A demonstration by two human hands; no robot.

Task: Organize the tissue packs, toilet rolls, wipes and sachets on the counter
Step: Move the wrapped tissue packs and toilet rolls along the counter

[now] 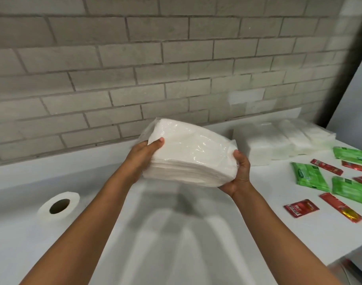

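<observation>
Here both hands carry one tissue pack [188, 153] in the air above the white desk [176, 233], clear of its surface, as its shadow below suggests. The left hand [143, 157] grips the pack's left end, thumb on top and fingers tucked beneath; the right hand [238, 173] cups the right end from below, thumb [237, 154] pressed against the side. A soft, plastic-wrapped stack like this sags, so a hold at each end probably keeps it flat. More tissue packs [278, 140] stand in a row against the brick wall [155, 68] to the right, likely where this one belongs. Green wipes [309, 177] and red sachets [301, 207] lie scattered near them, not yet sorted, and a toilet roll [58, 206] stands apart on the left
</observation>
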